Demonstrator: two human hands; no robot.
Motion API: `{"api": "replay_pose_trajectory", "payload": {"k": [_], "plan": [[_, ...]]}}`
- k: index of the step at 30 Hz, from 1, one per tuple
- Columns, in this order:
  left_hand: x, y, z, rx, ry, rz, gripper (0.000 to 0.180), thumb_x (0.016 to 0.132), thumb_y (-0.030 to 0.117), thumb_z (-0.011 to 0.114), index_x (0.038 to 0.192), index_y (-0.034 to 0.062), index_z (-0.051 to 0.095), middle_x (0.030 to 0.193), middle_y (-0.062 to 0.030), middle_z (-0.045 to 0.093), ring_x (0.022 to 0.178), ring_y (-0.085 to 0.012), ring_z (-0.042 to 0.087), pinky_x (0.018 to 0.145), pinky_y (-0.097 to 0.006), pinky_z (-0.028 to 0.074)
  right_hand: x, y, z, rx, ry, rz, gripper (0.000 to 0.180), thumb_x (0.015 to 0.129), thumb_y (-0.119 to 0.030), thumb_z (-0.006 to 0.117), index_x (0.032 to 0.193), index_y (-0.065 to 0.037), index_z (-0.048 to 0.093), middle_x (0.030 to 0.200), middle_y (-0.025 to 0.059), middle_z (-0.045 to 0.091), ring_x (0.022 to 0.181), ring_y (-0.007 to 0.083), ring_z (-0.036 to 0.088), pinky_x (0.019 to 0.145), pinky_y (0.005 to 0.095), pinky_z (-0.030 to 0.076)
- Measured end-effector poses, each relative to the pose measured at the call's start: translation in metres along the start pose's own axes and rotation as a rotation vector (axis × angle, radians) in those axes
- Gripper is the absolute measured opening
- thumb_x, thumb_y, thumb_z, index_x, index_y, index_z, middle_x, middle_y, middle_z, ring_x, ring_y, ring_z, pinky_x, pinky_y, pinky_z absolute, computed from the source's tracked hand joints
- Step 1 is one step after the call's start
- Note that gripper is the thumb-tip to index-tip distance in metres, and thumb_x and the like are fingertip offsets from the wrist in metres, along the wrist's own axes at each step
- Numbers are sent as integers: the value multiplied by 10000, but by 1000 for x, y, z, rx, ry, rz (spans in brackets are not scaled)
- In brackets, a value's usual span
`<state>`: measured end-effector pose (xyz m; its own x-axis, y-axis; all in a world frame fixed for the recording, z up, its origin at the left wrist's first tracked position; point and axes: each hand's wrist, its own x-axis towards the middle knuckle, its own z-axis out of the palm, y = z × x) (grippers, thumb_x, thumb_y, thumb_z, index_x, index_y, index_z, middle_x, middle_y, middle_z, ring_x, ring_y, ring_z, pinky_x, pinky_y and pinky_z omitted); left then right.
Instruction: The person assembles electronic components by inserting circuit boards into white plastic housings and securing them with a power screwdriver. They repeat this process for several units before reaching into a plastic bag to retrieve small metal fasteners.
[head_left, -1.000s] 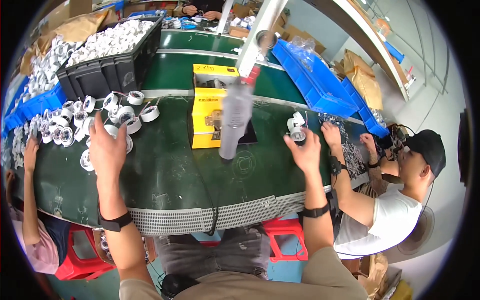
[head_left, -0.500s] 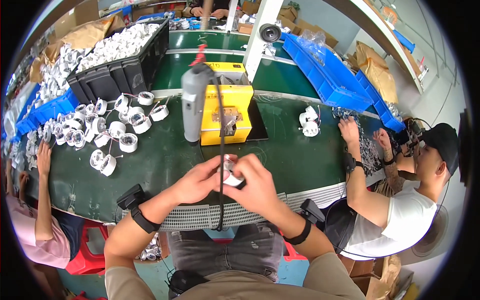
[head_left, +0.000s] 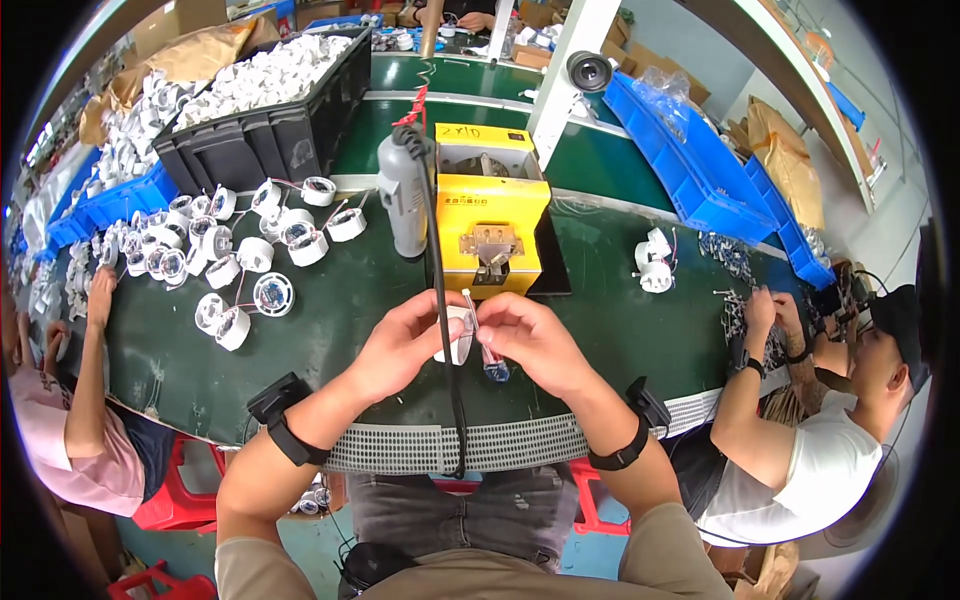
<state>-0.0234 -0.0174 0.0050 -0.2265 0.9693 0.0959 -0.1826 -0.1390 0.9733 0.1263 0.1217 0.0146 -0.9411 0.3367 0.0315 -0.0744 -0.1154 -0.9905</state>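
Our left hand (head_left: 405, 340) pinches a small white housing (head_left: 456, 335), fingers closed on its left side; our right hand (head_left: 525, 335) grips its wires (head_left: 480, 325) from the other side, fingertips together. A black cable (head_left: 443, 300) crosses in front and hides part of the housing. Just beyond the fingers stands a yellow machine (head_left: 490, 215) with a grey driver (head_left: 402, 195) beside it. Bare green belt (head_left: 330, 320) lies left of the fingers, and the ribbed belt edge (head_left: 450, 448) sits below our wrists. Farther left lies a cluster of white housings (head_left: 230, 265). What hangs under our right fingers is hard to make out.
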Motion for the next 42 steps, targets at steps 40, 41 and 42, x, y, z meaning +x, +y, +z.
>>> {"api": "replay_pose_trajectory", "payload": {"k": [40, 41, 42], "plan": [[2, -8, -4, -504, 128, -85, 341, 948, 152, 531, 1244, -19, 530, 1122, -110, 624, 1028, -203, 613, 913, -333, 489, -2, -4, 18, -607, 418, -346, 171, 752, 11, 711, 892, -19, 618, 885, 46, 556, 749, 127, 577, 657, 270, 486], [2, -8, -3, -515, 148, -55, 340, 950, 155, 529, 1241, -21, 530, 1133, -113, 620, 1037, -205, 610, 911, -338, 492, -4, -5, 13, -610, 419, -350, 171, 752, 11, 711, 892, -19, 618, 885, 46, 556, 749, 127, 577, 657, 270, 486], [2, -7, -2, -515, 145, -52, 340, 950, 155, 529, 1241, -21, 530, 1133, -113, 620, 1037, -205, 610, 911, -338, 492, -6, -5, 7, -814, 372, -455, 185, 736, 13, 719, 889, -19, 619, 913, 47, 556, 772, 138, 586, 680, 274, 502]]}}
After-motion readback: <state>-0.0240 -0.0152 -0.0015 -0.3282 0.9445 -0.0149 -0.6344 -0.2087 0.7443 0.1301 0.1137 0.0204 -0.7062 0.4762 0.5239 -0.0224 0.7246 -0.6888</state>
